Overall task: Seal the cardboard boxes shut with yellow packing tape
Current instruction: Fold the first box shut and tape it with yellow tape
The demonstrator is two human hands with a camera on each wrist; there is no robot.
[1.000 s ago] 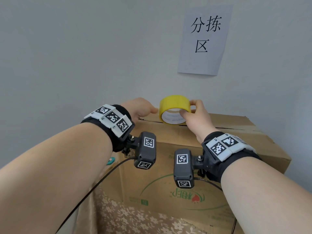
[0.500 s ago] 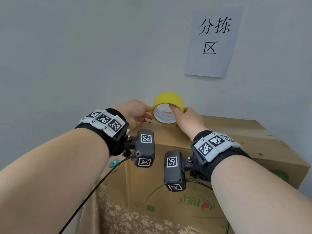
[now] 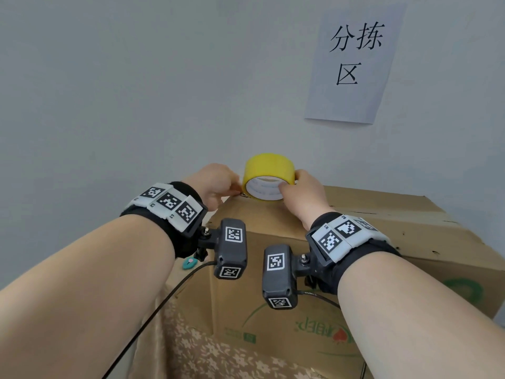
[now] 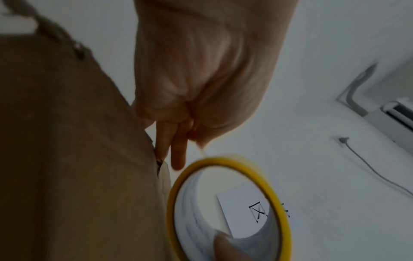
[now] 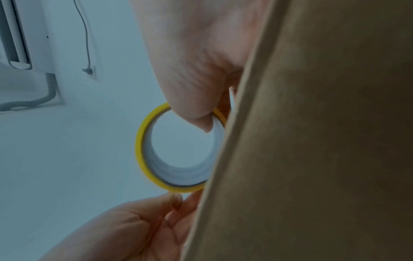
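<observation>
Against grey wall (image 3: pixel 136 91), tape roll (image 3: pixel 269 166) now nearer box's (image 3: pixel 382 214) left corner.

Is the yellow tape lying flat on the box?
No, the yellow tape roll stands on edge at the cardboard box's far corner, gripped by the right hand.

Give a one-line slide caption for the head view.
Right hand grips yellow tape roll at cardboard box top edge; left hand beside it.

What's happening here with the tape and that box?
A person is getting ready to tape a cardboard box. Their right hand grips a yellow tape roll at the box's far top edge, thumb inside the core. The left hand pinches something beside the roll, likely the tape's loose end. No yellow strip is visible on the box yet.
</observation>
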